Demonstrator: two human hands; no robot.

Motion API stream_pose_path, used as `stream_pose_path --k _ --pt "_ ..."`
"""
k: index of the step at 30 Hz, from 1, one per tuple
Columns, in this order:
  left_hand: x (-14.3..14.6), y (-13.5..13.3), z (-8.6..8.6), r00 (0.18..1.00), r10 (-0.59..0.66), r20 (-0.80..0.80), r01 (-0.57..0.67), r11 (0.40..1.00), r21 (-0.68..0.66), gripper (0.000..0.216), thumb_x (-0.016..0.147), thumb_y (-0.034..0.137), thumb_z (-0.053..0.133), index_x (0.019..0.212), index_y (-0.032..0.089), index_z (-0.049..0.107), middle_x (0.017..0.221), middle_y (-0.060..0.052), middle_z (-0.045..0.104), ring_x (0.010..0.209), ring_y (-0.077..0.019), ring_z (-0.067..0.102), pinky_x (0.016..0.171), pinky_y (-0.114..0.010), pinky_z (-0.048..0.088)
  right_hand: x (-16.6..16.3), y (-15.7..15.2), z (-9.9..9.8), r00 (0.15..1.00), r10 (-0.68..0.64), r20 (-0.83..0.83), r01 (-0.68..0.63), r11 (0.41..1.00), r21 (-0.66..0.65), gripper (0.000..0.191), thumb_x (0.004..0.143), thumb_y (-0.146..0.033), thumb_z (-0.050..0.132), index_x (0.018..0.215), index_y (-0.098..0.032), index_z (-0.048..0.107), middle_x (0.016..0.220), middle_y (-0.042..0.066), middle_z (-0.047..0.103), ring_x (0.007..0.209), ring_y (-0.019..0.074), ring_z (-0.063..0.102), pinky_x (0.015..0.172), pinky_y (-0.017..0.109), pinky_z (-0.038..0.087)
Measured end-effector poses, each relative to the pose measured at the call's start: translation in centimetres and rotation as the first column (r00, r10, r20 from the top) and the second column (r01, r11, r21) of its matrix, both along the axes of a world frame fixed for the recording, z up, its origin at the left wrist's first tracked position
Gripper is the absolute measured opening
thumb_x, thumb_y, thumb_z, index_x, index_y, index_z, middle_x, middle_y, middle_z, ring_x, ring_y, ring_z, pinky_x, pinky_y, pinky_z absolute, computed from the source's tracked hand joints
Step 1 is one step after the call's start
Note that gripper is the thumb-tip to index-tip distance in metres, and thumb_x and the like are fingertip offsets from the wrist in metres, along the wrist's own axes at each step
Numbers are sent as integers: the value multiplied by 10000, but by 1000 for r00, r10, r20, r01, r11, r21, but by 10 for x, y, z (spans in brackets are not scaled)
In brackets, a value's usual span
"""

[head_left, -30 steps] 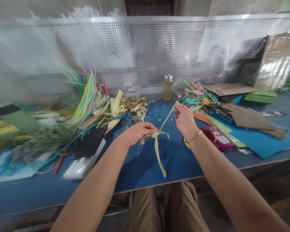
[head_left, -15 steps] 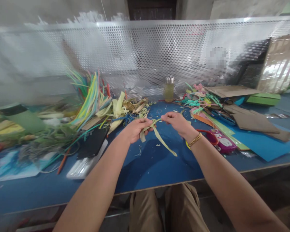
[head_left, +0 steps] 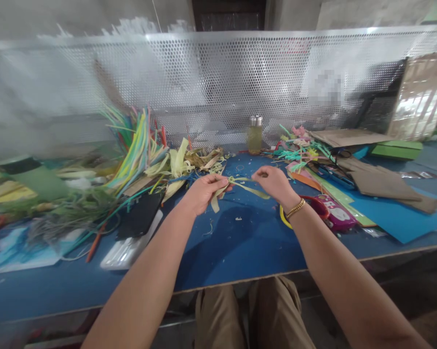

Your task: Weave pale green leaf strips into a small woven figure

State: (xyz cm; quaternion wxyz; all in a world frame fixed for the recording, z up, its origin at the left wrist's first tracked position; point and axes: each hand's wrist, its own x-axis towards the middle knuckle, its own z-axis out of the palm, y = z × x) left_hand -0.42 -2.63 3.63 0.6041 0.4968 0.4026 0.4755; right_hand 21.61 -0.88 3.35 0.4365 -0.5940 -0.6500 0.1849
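My left hand [head_left: 202,193] and my right hand [head_left: 272,183] are both closed on a pale yellow-green leaf strip [head_left: 248,188] above the blue table [head_left: 240,247]. The left hand pinches a folded, looped part of the strip, with a short end hanging below its fingers. Thumb and fingers of the right hand pinch the strip's other part, and a loose end trails right below them. A gold bracelet [head_left: 294,209] sits on my right wrist.
A heap of coloured strips and dried leaves [head_left: 138,155] lies at the left. A small glass bottle [head_left: 255,133] stands at the back by the perforated metal screen [head_left: 218,82]. Scissors, a purple device [head_left: 336,212], brown paper and card lie right. A black flat object [head_left: 138,213] lies left.
The hands have drawn close together after being spread apart. The strip's long end, which hung down toward the table edge, now lies short and nearly level between the hands.
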Motion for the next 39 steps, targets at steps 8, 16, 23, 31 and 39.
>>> stream_pose_path --k 8,16,23,31,39 --pt "3 -4 -2 974 -180 -140 175 983 -49 233 642 227 822 804 158 671 716 -25 692 681 -115 651 627 -202 500 -21 -11 -3 942 261 -210 -302 934 -194 465 842 -591 520 717 -211 757 752 60 702 734 203 596 709 327 421" --pt "4 -5 -2 956 -199 -214 196 980 -33 220 621 217 825 804 176 710 728 -11 671 657 -101 603 620 -207 485 -23 -7 -11 959 242 -149 -248 968 -26 379 769 -563 623 698 -197 696 676 31 634 658 153 516 609 281 354" --pt "5 -4 -5 956 -197 -216 193 980 -43 260 594 260 853 795 166 716 752 -35 678 694 -121 609 641 -228 491 -30 -10 -14 897 310 -315 -371 915 -157 329 713 -498 691 615 -184 668 568 4 571 593 135 494 590 280 360" --pt "15 -3 -15 985 -52 -166 43 997 -58 320 597 402 847 705 149 684 599 16 558 506 -61 415 483 -216 311 -42 -11 -16 655 295 -695 -471 880 -70 200 618 -342 767 687 -176 679 742 22 671 755 138 576 801 313 450" --pt "16 -1 -15 974 -75 -213 63 996 -61 248 578 314 836 644 146 667 624 4 579 543 -72 449 528 -228 329 -45 -12 -16 646 220 -731 -414 906 -94 219 633 -361 758 705 -186 648 766 10 647 750 129 550 742 304 429"
